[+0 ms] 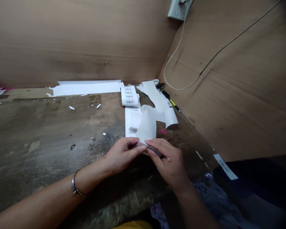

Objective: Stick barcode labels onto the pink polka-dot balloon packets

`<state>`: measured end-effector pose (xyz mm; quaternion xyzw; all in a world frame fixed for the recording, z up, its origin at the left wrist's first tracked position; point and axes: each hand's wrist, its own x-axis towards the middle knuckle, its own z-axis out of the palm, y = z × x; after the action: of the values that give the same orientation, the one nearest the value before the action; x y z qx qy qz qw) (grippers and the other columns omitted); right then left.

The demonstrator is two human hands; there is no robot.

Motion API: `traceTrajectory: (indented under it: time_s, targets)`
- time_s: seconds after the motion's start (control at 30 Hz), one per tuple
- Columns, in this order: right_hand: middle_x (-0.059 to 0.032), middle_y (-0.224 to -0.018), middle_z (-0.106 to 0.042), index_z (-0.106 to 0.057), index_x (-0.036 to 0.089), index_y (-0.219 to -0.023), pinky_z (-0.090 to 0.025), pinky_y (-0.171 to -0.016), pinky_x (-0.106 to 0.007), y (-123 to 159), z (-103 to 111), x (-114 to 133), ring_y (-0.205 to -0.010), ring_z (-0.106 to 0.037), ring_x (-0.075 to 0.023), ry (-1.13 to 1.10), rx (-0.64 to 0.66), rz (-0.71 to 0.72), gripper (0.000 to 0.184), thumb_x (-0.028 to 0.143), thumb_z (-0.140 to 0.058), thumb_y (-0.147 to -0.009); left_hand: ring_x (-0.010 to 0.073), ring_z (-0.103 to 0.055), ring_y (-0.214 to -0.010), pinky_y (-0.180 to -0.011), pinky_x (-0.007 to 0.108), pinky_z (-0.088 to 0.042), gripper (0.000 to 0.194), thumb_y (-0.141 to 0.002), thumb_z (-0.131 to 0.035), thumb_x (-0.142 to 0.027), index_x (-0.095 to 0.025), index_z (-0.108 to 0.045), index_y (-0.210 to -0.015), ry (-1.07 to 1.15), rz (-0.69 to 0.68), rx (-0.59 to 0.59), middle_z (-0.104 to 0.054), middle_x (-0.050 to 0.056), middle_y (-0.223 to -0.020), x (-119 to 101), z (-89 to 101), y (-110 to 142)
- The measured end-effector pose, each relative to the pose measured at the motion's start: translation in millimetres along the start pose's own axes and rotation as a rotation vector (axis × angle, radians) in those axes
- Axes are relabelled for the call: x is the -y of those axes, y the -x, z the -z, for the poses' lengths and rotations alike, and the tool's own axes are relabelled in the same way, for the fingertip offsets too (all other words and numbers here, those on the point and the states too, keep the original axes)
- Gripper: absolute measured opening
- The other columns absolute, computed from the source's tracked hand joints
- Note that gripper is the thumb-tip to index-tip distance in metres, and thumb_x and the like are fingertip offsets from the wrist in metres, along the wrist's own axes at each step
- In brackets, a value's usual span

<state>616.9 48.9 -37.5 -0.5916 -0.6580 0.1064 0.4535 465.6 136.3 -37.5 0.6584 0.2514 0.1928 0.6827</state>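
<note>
My left hand [121, 155] and my right hand [169, 159] meet above the table, close to its front. Both are closed, thumbs and fingers pinching the near end of a white paper strip [146, 122]. The strip curls upward and away from my fingertips. A greyish folded edge shows between the fingers, its underside hidden. Just beyond lies a strip of barcode labels [130, 95], folded over itself, with white paper [130, 130] beneath. Another long strip of blank white paper [154, 95] trails to the back corner, its near end curled to the right.
Flat white paper strips [85, 88] lie along the back wall. A yellow and black pen [173, 104] and black-handled scissors [160, 86] sit by the right wall. A cable [165, 68] hangs from a power socket [177, 11]. Paper scraps dot the worn table [50, 133]. A label [226, 167] lies at the right edge.
</note>
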Motion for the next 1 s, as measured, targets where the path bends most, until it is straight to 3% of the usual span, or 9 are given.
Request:
traceTrajectory:
  time_s: [0.3, 0.47, 0.6, 0.67, 0.73, 0.8, 0.87, 0.93, 1.0]
  targets:
    - [-0.0014, -0.086, -0.069, -0.069, 0.023, -0.088, -0.051, -0.074, -0.029, 4.5, -1.2, 3.4, -0.081, -0.064, -0.0164, -0.123, -0.036, -0.199, 0.011, 0.021, -0.059, -0.084, 0.0145, -0.056, -0.070, -0.066, 0.023, -0.043, 0.030, -0.086, -0.047, -0.037, -0.013, -0.066, -0.081, -0.192, -0.045, 0.027, -0.065, 0.002, -0.076, 3.6, 2.0, 0.5]
    - [-0.0011, -0.080, -0.069, -0.069, 0.021, -0.082, -0.050, -0.070, -0.028, 4.0, -15.2, 5.3, -0.075, -0.064, -0.0167, -0.096, -0.116, -0.273, 0.011, 0.025, -0.059, -0.084, 0.0130, -0.053, -0.067, -0.063, 0.021, -0.041, 0.029, -0.087, -0.046, -0.035, -0.014, -0.064, -0.078, -0.291, -0.080, -0.002, -0.062, 0.000, -0.071, 4.7, 1.7, 0.8]
    - [-0.0020, -0.070, -0.067, -0.067, 0.017, -0.081, -0.050, -0.058, -0.028, 1.1, -1.2, -10.7, -0.062, -0.062, -0.0164, -0.092, -0.500, -0.398, 0.021, 0.034, -0.057, -0.084, 0.0165, -0.058, -0.074, -0.069, 0.023, -0.044, 0.030, -0.087, -0.046, -0.037, -0.014, -0.066, -0.084, -0.270, -0.036, 0.006, -0.067, 0.003, -0.080, 6.3, 2.3, -0.1]
    - [-0.0042, -0.077, -0.066, -0.065, 0.015, -0.088, -0.051, -0.065, -0.031, 6.4, 31.4, -27.0, -0.068, -0.062, -0.0174, 0.001, -0.771, -0.395, 0.025, 0.037, -0.053, -0.086, 0.0177, -0.059, -0.075, -0.070, 0.023, -0.044, 0.032, -0.086, -0.047, -0.040, -0.015, -0.066, -0.085, -0.295, -0.005, -0.025, -0.068, 0.002, -0.080, 7.6, 2.2, -0.7]
    - [-0.0081, -0.088, -0.065, -0.064, 0.014, -0.093, -0.048, -0.078, -0.036, 21.1, 76.0, -42.4, -0.082, -0.060, -0.0200, 0.289, -0.948, -0.293, 0.024, 0.034, -0.054, -0.087, 0.0181, -0.059, -0.074, -0.069, 0.022, -0.044, 0.033, -0.084, -0.049, -0.044, -0.016, -0.067, -0.084, -0.334, 0.010, -0.067, -0.069, 0.001, -0.079, 8.9, 2.2, -1.7]
    - [-0.0110, -0.092, -0.063, -0.066, 0.014, -0.090, -0.045, -0.084, -0.040, 43.7, 117.0, -53.0, -0.090, -0.058, -0.0227, 0.723, -0.886, -0.103, 0.017, 0.027, -0.059, -0.084, 0.0185, -0.061, -0.076, -0.069, 0.021, -0.044, 0.035, -0.083, -0.051, -0.047, -0.017, -0.067, -0.086, -0.352, 0.022, -0.082, -0.071, 0.001, -0.083, 9.9, 2.0, -2.8]
    - [-0.0092, -0.087, -0.065, -0.068, 0.016, -0.086, -0.046, -0.082, -0.038, 68.2, 140.6, -60.9, -0.086, -0.058, -0.0221, 0.979, -0.619, 0.008, 0.010, 0.022, -0.062, -0.081, 0.0189, -0.062, -0.078, -0.070, 0.020, -0.045, 0.036, -0.082, -0.051, -0.049, -0.018, -0.067, -0.090, -0.346, 0.040, -0.072, -0.071, 0.000, -0.088, 10.3, 1.5, -3.4]
    - [-0.0059, -0.081, -0.067, -0.069, 0.019, -0.083, -0.048, -0.078, -0.035, 88.2, 144.2, -70.1, -0.080, -0.058, -0.0196, 1.008, -0.415, 0.004, 0.007, 0.020, -0.062, -0.080, 0.0187, -0.062, -0.078, -0.071, 0.019, -0.045, 0.038, -0.080, -0.052, -0.050, -0.018, -0.067, -0.092, -0.348, 0.059, -0.065, -0.071, -0.001, -0.088, 10.4, 0.5, -3.5]
    - [-0.0059, -0.081, -0.067, -0.069, 0.019, -0.083, -0.049, -0.078, -0.034, 100.7, 136.1, -81.6, -0.080, -0.057, -0.0192, 0.999, -0.355, -0.024, 0.009, 0.019, -0.060, -0.082, 0.0182, -0.062, -0.076, -0.069, 0.018, -0.046, 0.038, -0.079, -0.053, -0.052, -0.018, -0.067, -0.090, -0.362, 0.067, -0.071, -0.071, -0.002, -0.084, 10.6, -0.7, -3.7]
